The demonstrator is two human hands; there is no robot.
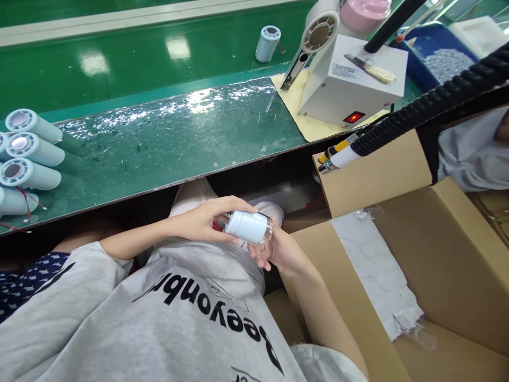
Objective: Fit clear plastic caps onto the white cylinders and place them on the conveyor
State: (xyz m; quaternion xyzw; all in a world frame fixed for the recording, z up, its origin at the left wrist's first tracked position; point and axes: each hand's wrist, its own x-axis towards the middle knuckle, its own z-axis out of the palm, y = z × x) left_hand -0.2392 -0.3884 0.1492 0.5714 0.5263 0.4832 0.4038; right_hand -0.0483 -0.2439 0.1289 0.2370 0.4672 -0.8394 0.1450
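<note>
A light-blue cylindrical housing [247,227] with a clear plastic end lies on its side above my lap. My left hand [204,218] is closed around its left end, thumb below and fingers over the top. Dark red wires [218,224] show between that hand and the housing. At the clear end, my right hand [280,249] grips with curled fingers; part of its grip is hidden behind the housing.
Several similar blue housings [34,148] lie at the bench's left, and another [268,44] stands farther back. A white box [353,79] with a lit red switch sits near the hanging screwdriver [338,159]. An open carton [449,254] is at my right.
</note>
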